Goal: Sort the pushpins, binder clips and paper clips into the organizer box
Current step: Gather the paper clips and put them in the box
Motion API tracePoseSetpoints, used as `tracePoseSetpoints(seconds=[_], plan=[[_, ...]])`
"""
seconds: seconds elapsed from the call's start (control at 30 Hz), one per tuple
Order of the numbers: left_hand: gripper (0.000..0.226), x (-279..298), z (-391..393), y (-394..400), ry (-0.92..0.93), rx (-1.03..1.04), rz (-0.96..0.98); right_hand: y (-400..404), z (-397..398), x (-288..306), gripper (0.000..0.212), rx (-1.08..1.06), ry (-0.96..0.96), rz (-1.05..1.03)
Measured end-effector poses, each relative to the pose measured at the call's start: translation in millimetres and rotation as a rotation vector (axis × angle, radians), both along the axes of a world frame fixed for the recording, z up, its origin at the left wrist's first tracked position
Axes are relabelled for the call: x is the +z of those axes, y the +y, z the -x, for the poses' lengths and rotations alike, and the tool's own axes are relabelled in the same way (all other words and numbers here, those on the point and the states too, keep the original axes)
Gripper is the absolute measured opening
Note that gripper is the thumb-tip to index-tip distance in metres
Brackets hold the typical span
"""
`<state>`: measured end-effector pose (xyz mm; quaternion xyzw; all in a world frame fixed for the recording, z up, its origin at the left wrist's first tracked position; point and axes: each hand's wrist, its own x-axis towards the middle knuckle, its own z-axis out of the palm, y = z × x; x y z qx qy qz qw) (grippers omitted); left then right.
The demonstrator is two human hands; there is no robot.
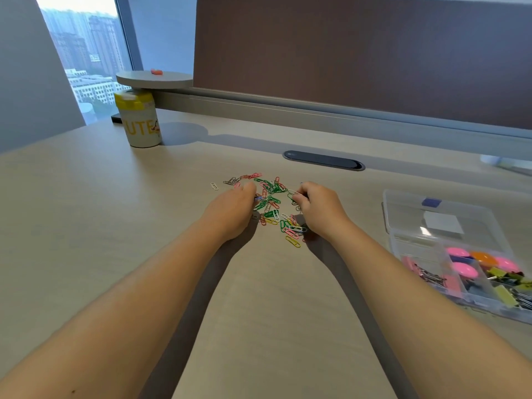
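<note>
A loose heap of coloured paper clips (272,198) lies on the desk's middle, with a stray white one (214,186) to its left. My left hand (230,211) rests on the heap's left side, fingers curled round several clips. On the right side of the heap, my right hand (316,210) pinches a few clips between thumb and fingers. The clear organizer box (403,243) sits open at the right edge; its compartments hold pink and orange pushpins (463,269) and pink, yellow and black binder clips (503,286).
A white and yellow cup (141,122) stands at the back left under a round grey shelf (155,79). A dark cable slot (324,160) is set into the desk behind the heap. A brown partition (359,53) closes the back.
</note>
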<state>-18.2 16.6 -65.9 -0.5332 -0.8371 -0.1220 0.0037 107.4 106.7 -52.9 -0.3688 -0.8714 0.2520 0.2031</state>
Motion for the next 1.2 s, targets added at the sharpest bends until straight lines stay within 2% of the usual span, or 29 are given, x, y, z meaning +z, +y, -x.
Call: tracePoseSetpoints(seconds=[0.13, 0.3, 0.6, 0.77, 0.93, 1.2], plan=[[0.016, 8, -3, 2, -0.116, 0.032, -0.046, 0, -8, 5, 0.018, -0.006, 0.078, 0.102], [0.016, 19, -24, 5, -0.203, 0.01, -0.088, 4, -35, 17, 0.025, -0.035, 0.083, 0.082], [0.018, 23, -85, 37, -0.274, -0.124, -0.088, 26, -119, 29, 0.024, -0.146, 0.004, 0.063], [0.018, 22, -119, 61, -0.315, -0.193, -0.067, 43, -159, 27, 0.024, -0.199, -0.121, 0.056], [0.017, 20, -139, 77, -0.354, -0.227, -0.029, 53, -171, 20, 0.023, -0.177, -0.195, 0.047], [0.015, 21, -148, 82, -0.37, -0.237, -0.01, 52, -170, 23, 0.022, -0.029, -0.204, 0.112]])
